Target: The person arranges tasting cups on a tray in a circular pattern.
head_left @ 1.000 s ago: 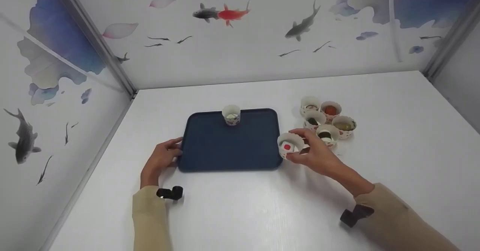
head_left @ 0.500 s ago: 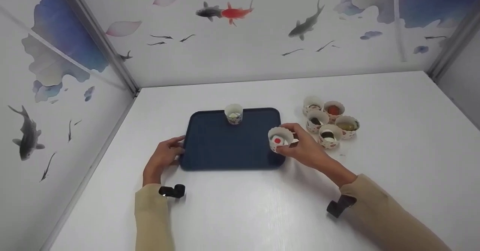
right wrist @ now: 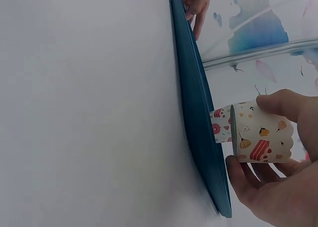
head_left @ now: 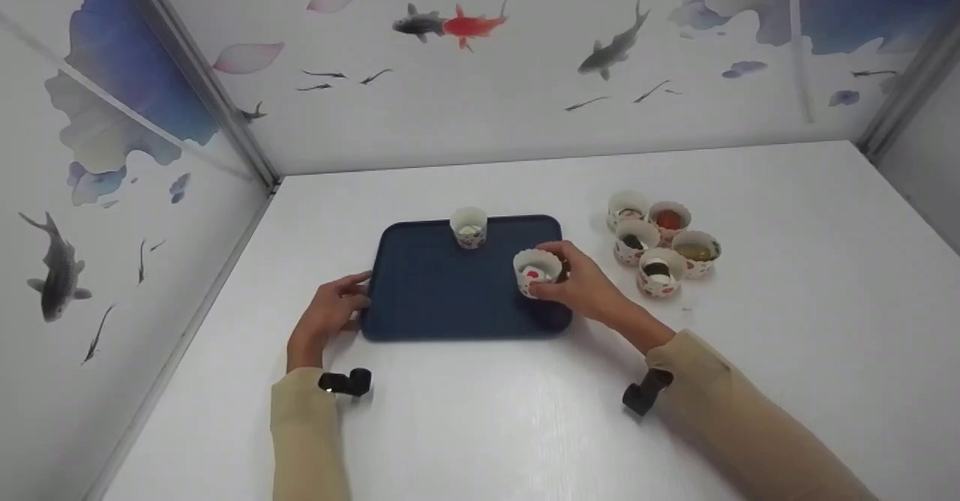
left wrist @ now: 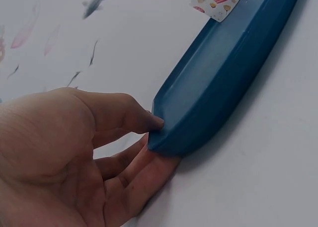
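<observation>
My right hand [head_left: 589, 283] grips a baking cup [head_left: 536, 259], with a white item marked by a red spot inside. The cup is held over the right part of a dark blue tray [head_left: 442, 291]. In the right wrist view, a gap shows between the cup's base and the tray, with thumb and fingers on opposite sides of its cake-printed wall. My left hand [head_left: 330, 310] pinches the tray's left edge; the left wrist view shows the thumb [left wrist: 155, 121] over the rim and fingers underneath. Another printed cup [head_left: 468, 242] with pale contents stands at the tray's far edge.
Several more printed cups stand clustered on the white table right of the tray, among them one with red contents [head_left: 670, 220] and one with a dark-banded white item [head_left: 660, 288]. White panels [head_left: 517, 126] painted with fish rise behind and to the left.
My right hand has carried the cup leftward from the tray's right edge to over the tray. The left hand stays on the left edge, and the view has shifted slightly.
</observation>
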### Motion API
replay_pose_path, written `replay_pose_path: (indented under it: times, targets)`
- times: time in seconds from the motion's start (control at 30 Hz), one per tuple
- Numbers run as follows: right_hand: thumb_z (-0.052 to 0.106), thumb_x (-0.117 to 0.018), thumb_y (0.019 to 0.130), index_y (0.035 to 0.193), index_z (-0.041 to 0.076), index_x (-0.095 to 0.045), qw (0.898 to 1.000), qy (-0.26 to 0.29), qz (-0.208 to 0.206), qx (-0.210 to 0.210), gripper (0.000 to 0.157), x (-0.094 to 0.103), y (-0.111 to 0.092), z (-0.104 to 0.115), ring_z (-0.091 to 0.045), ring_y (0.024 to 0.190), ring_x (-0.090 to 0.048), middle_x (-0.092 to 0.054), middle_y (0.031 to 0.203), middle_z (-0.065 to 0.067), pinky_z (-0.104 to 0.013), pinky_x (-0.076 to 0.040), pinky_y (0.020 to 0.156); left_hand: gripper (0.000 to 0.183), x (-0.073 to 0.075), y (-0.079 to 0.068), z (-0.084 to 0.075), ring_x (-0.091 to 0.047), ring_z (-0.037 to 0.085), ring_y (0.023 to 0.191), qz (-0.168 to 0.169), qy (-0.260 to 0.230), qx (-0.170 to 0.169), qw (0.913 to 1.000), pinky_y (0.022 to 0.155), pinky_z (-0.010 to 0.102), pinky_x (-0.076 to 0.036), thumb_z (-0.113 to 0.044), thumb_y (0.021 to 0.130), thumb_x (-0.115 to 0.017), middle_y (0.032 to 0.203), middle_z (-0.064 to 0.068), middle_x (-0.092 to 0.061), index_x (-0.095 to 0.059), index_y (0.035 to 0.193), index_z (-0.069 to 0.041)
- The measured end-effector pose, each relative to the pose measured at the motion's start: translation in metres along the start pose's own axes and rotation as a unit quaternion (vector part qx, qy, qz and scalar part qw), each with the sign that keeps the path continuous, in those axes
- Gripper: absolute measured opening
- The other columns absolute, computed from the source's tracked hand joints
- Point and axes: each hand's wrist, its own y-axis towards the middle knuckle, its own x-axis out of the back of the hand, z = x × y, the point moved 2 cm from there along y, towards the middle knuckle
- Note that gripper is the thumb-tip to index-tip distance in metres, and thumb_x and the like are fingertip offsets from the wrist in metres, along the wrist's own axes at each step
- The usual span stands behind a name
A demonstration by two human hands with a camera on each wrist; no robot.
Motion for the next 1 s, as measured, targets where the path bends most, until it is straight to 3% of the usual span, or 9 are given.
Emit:
replay_pose_path:
  times: [0.23,0.47,0.87,1.0]
  targets:
    - [0.011,-0.075,0.087,0.144,0.005,-0.043,1.000,0.008,0.000,-0.004,0.065,-0.008,0.011,0.005,-0.027,0.118,-0.056,-0.054,0.137,-0.016,-0.039,-0.047,0.102,0.057,0.000,0.001,-0.001,-0.057,0.030,0.126,0.004,-0.003,-0.002,1.0000,0.097,0.038,-0.054,-0.007,0.098,-0.049,0.148,0.018,-0.050,-0.041,0.154,-0.016]
    - [0.009,-0.074,0.087,0.144,0.006,-0.043,1.000,-0.008,-0.008,-0.005,0.064,-0.017,0.024,0.009,-0.030,0.121,-0.056,-0.055,0.136,-0.017,-0.045,-0.045,0.105,0.056,0.001,-0.001,0.000,-0.058,0.028,0.121,0.001,0.002,-0.002,1.0000,0.092,0.035,-0.056,-0.006,0.098,-0.049,0.145,0.019,-0.052,-0.042,0.154,-0.014]
    - [0.004,-0.073,0.087,0.145,0.002,-0.044,1.000,0.004,-0.014,0.010,0.065,-0.027,0.047,0.013,-0.032,0.121,-0.057,-0.054,0.137,-0.019,-0.044,-0.046,0.104,0.057,0.000,0.000,-0.001,-0.058,0.030,0.123,0.006,-0.002,0.003,1.0000,0.088,0.032,-0.057,-0.006,0.098,-0.049,0.149,0.020,-0.048,-0.042,0.154,-0.014]
    - [0.004,-0.074,0.087,0.145,0.003,-0.047,0.999,0.022,-0.023,-0.003,0.064,-0.032,0.056,0.013,-0.031,0.120,-0.058,-0.056,0.137,-0.019,-0.043,-0.046,0.104,0.057,0.001,0.000,0.001,-0.057,0.031,0.125,0.007,-0.002,0.004,1.0000,0.089,0.033,-0.057,-0.005,0.098,-0.049,0.149,0.021,-0.048,-0.041,0.154,-0.014]
